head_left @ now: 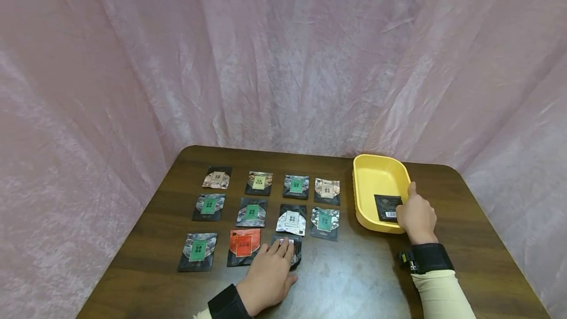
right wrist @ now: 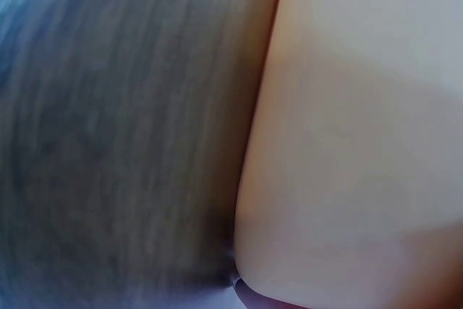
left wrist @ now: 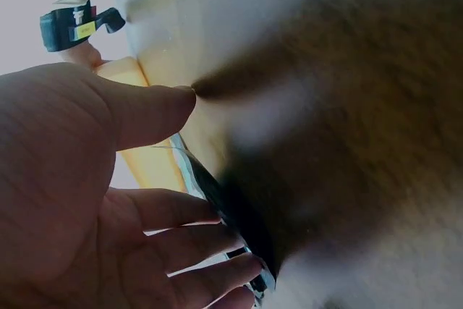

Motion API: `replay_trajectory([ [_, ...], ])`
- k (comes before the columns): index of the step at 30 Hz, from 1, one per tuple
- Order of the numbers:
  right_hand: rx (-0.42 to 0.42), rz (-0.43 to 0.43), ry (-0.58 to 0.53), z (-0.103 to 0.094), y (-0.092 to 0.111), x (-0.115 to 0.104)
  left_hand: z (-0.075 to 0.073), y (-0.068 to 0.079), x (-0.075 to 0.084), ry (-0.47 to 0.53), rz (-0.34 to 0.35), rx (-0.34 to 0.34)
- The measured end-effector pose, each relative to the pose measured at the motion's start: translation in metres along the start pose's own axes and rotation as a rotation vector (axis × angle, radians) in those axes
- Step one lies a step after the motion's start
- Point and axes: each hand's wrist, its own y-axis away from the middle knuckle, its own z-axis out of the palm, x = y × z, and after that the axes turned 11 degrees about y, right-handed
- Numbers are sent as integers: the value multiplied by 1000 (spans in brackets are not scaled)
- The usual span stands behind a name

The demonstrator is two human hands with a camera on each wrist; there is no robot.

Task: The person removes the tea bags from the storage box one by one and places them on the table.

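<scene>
My left hand (head_left: pixel 269 277) rests its extended fingers on a dark sachet (head_left: pixel 296 255) at the right end of the front row. In the left wrist view, that sachet (left wrist: pixel 249 233) stands tilted by the fingertips, and the thumb is apart from it. On the right, my right hand (head_left: pixel 416 215) grips the right rim of a yellow plastic basket (head_left: pixel 364 181), index finger pointing along the rim. A black sachet (head_left: pixel 388 207) lies inside, barcode side up, its right edge by that hand. The right wrist view is blurred and shows mostly a pale surface beside the table.
Several sachets lie in rows on the wooden table (head_left: pixel 146 240), including a red one (head_left: pixel 244 245), a white-fronted one (head_left: pixel 291 219) and a green-labelled one (head_left: pixel 198 251). A pink curtain (head_left: pixel 283 63) hangs behind the table's far edge.
</scene>
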Motion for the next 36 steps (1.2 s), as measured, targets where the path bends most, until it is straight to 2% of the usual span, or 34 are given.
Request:
replay_trajectory([
  [4, -2, 1, 4, 1, -1, 1, -1, 1, 1, -15, 13, 23],
  [7, -2, 0, 6, 0, -2, 0, -2, 2, 3, -54, 54, 90],
  [12, -4, 6, 1, -2, -2, -2, -12, 2, 17, -75, 169, 246],
  [16, -6, 11, 1, -3, -1, -1, -27, -8, 37, -85, 281, 306],
  [19, -14, 14, 1, -3, 0, -1, -38, -22, 56, -114, 353, 331],
  [22, -20, 21, 2, -2, 0, -1, -44, -43, 76, -124, 397, 355],
  [28, -13, 21, 13, 0, -1, 1, -43, -89, 114, -122, 459, 403],
  [32, 13, 15, 11, 1, 0, 0, -38, -113, 130, -128, 492, 417],
  [36, 33, 0, 10, 1, 0, -1, -38, -138, 137, -141, 535, 426],
])
